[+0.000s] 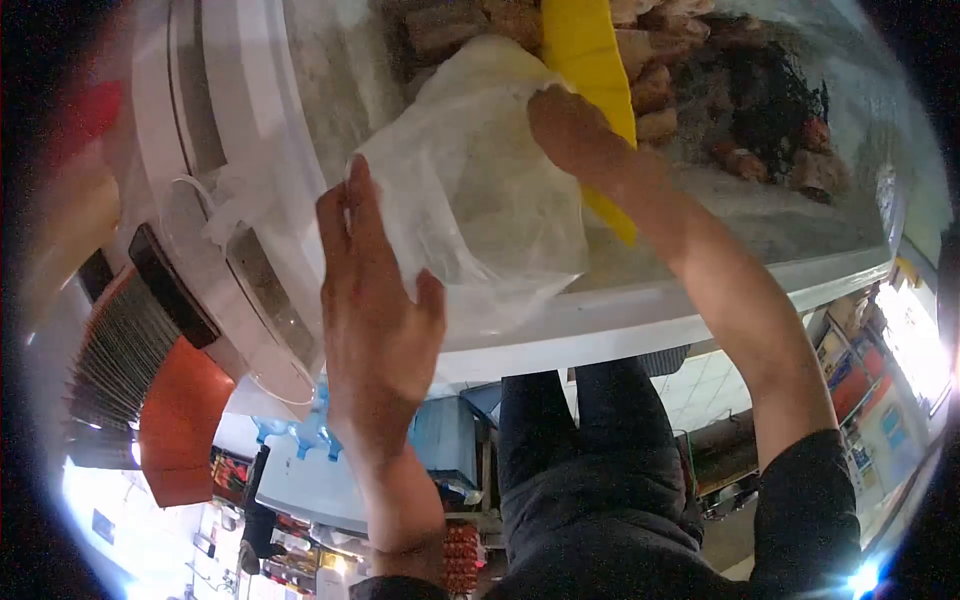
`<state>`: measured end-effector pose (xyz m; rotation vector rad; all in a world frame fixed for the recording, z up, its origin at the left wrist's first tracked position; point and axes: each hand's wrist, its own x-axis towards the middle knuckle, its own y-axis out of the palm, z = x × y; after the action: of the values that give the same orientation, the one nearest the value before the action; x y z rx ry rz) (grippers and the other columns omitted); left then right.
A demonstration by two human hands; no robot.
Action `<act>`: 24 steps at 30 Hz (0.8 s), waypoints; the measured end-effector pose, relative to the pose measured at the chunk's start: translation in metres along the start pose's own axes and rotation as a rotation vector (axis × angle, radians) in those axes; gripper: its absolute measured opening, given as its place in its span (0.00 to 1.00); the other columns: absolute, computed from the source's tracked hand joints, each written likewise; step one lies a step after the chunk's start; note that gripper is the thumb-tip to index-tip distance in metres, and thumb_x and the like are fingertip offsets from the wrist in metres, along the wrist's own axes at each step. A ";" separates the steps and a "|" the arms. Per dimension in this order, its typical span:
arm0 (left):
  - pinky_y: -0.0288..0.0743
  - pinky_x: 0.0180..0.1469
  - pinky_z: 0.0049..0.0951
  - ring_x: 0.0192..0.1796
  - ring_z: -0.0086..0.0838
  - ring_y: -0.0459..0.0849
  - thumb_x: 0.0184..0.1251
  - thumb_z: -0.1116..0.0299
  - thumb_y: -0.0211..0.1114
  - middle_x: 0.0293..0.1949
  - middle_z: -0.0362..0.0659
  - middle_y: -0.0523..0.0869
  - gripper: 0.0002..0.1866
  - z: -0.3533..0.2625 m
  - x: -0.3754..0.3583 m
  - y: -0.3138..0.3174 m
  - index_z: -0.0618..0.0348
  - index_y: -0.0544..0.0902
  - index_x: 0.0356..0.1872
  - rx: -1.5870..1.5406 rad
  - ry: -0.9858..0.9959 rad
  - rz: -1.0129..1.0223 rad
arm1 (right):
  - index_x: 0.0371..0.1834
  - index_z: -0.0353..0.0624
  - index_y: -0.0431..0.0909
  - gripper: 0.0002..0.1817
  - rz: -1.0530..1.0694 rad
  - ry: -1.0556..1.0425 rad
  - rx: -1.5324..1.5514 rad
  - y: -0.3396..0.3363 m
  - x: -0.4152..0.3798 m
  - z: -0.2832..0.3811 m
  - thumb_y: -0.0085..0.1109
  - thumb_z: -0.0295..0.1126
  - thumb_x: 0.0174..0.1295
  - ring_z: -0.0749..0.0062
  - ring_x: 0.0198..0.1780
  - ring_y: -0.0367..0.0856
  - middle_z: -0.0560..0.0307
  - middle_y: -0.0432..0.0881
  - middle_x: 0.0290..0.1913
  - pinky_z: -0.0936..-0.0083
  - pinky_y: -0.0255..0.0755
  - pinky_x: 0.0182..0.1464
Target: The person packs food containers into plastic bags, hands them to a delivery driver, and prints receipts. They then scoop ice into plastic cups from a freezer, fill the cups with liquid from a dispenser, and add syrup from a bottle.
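Observation:
A clear plastic bag [480, 160] spreads between my two hands above a glass-topped counter. My right hand [575, 130] is closed on the bag's upper right edge, its fingertips partly hidden. My left hand [375, 310] has its fingers stretched out and its thumb apart, touching the bag's left edge. A yellow strip [590, 80] runs behind my right wrist. Pieces of raw meat, perhaps chicken [655, 90], lie beyond the strip, with more behind the top of the bag.
A white counter edge [620, 335] crosses in front of my body. At left are a phone-like dark object [172, 285], an orange-red panel [180, 425] and a clear looped plastic piece [250, 290]. Blue bottles [315, 425] and shelves stand lower down.

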<state>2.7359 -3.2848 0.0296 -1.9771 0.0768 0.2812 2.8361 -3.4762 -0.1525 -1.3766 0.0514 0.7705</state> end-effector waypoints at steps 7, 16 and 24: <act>0.75 0.38 0.18 0.39 0.18 0.80 0.46 0.83 0.53 0.65 0.47 0.78 0.43 0.031 -0.001 -0.041 0.59 0.67 0.73 -0.453 -0.059 0.021 | 0.43 0.27 0.79 0.11 -0.034 -0.151 0.171 0.035 0.011 0.003 0.52 0.25 0.64 0.43 0.47 0.86 0.31 0.83 0.44 0.51 0.81 0.48; 0.78 0.49 0.29 0.49 0.31 0.81 0.57 0.73 0.57 0.66 0.53 0.77 0.31 0.018 0.006 -0.067 0.63 0.73 0.66 -0.190 -0.203 0.210 | 0.44 0.31 0.80 0.12 0.212 -0.270 0.223 0.076 0.046 -0.024 0.50 0.27 0.65 0.41 0.50 0.85 0.36 0.85 0.46 0.51 0.80 0.52; 0.77 0.66 0.47 0.65 0.52 0.78 0.63 0.69 0.62 0.70 0.59 0.72 0.34 0.046 0.017 -0.067 0.64 0.68 0.73 0.046 0.397 0.220 | 0.45 0.32 0.80 0.12 0.204 -0.364 0.133 0.075 0.008 0.041 0.49 0.27 0.65 0.42 0.48 0.86 0.37 0.85 0.44 0.51 0.81 0.52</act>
<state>2.7568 -3.2138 0.0678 -1.9554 0.5530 0.0234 2.7871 -3.4361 -0.2111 -1.0991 -0.0424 1.1591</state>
